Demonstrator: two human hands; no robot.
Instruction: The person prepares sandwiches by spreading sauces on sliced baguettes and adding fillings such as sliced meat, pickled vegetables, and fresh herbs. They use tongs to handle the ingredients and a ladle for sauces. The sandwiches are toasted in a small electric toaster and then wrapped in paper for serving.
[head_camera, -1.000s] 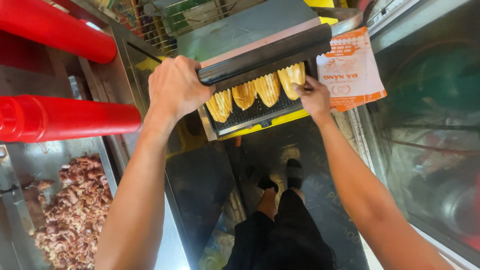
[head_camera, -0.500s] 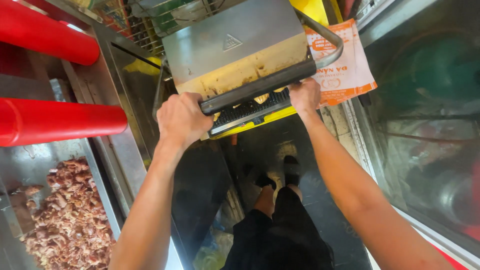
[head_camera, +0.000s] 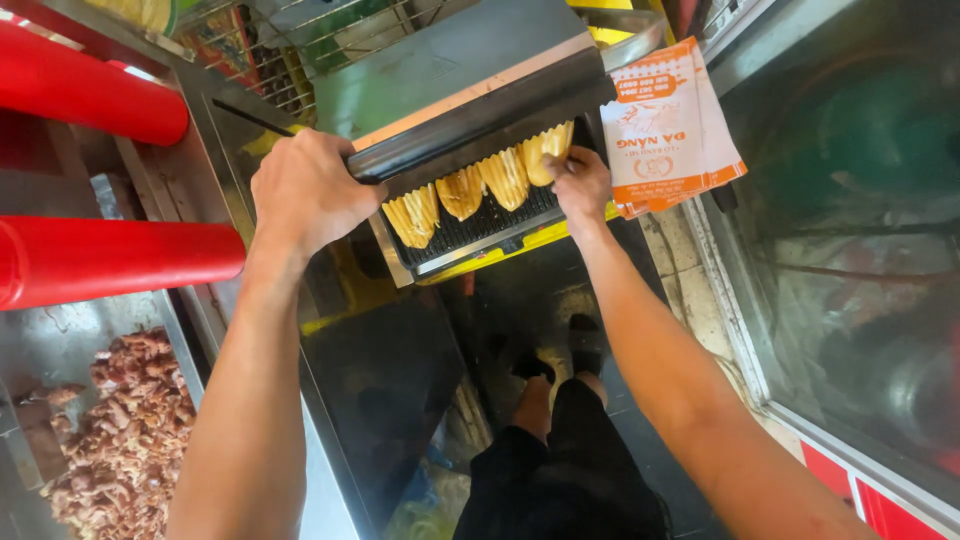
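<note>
My left hand (head_camera: 305, 190) grips the black handle bar (head_camera: 470, 135) of a steel press grill lid (head_camera: 450, 70), holding the lid raised. Under it, several grilled, ridged bread rolls (head_camera: 460, 190) lie in a row on the black ribbed plate (head_camera: 480, 228). My right hand (head_camera: 580, 180) touches the rightmost roll (head_camera: 550, 152) at the plate's right end, fingers pinched on it.
A stack of orange and white paper bags (head_camera: 665, 125) hangs right of the grill. Two red cylinders (head_camera: 110, 260) stick out at left above a steel tray of chopped meat (head_camera: 120, 440). A glass case (head_camera: 860, 250) stands at right. My feet (head_camera: 560, 360) are on the floor below.
The lid, pressed nearly down half a second ago, is lifted again, showing the rolls. My right hand has gone from the handle's right end to the rightmost roll.
</note>
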